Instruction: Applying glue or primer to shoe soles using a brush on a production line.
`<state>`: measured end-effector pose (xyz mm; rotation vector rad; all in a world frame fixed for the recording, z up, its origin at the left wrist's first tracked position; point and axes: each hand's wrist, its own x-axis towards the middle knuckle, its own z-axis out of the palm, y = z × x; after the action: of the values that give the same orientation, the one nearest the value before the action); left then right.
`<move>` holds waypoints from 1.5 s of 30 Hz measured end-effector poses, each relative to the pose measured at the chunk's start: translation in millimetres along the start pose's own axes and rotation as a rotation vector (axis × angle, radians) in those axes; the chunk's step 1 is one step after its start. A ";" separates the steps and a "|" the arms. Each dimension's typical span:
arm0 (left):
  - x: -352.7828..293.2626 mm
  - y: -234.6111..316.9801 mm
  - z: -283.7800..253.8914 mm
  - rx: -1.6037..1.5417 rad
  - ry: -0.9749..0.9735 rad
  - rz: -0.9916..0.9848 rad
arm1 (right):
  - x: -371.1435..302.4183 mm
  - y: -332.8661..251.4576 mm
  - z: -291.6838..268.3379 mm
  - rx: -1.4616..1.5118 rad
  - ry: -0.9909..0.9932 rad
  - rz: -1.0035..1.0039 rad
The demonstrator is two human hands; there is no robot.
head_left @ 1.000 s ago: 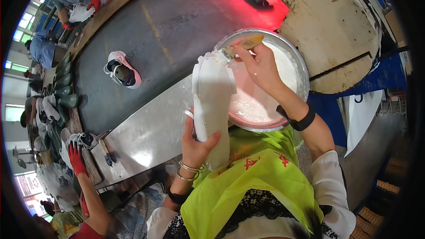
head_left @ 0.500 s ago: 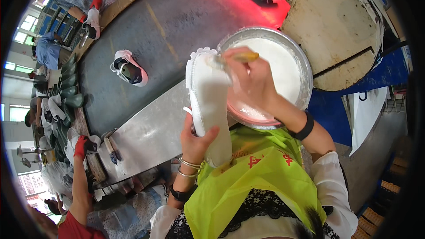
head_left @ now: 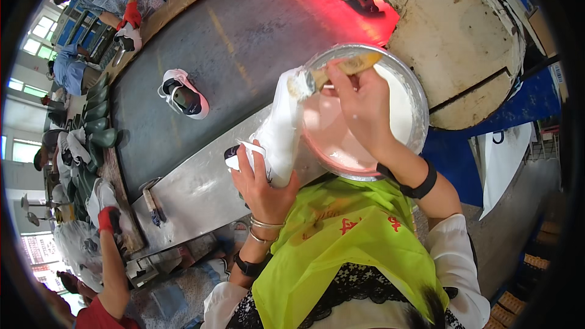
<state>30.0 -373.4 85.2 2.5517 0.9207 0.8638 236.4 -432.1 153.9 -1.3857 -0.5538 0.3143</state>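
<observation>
My left hand [head_left: 267,190] is closed around the heel end of a white shoe [head_left: 279,116], which slants up and away from me above the metal ledge. White wet coating covers its long side, and a dark patch shows near my fingers. In my right hand [head_left: 368,109] is a brush [head_left: 346,68] with a yellowish wooden handle, gripped between thumb and fingers. Its white-caked bristles touch the toe end of the shoe. Below the right hand stands a round metal basin [head_left: 420,85] holding white liquid [head_left: 399,94].
A pink, white and black shoe [head_left: 186,95] rests on the dark conveyor belt [head_left: 237,30]; another shoe [head_left: 361,1] lies under red light. A wooden-handled tool [head_left: 152,202] is on the metal ledge [head_left: 201,186]. Red-gloved co-workers handle shoes at left, near green shoe lasts [head_left: 100,125].
The shoe has been turned from sole-up onto its side, and my left fingers now wrap over its heel end. The brush now meets the toe. The pink shoe has shifted slightly right.
</observation>
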 end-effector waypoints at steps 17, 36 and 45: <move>8.3 0.5 -7.1 0.153 0.078 0.001 | 3.5 -29.8 -2.9 -0.285 -0.197 -0.004; 8.4 2.3 -7.9 0.108 0.082 0.070 | -3.0 -30.4 -16.7 -0.316 -0.119 -0.109; 9.8 -14.7 -11.6 -0.095 0.009 -0.017 | -23.0 -13.6 -23.7 -0.219 -0.211 -0.227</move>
<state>21.6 -355.1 91.8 2.4584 0.8808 0.8927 228.5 -466.2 160.9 -1.4917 -0.9347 0.2220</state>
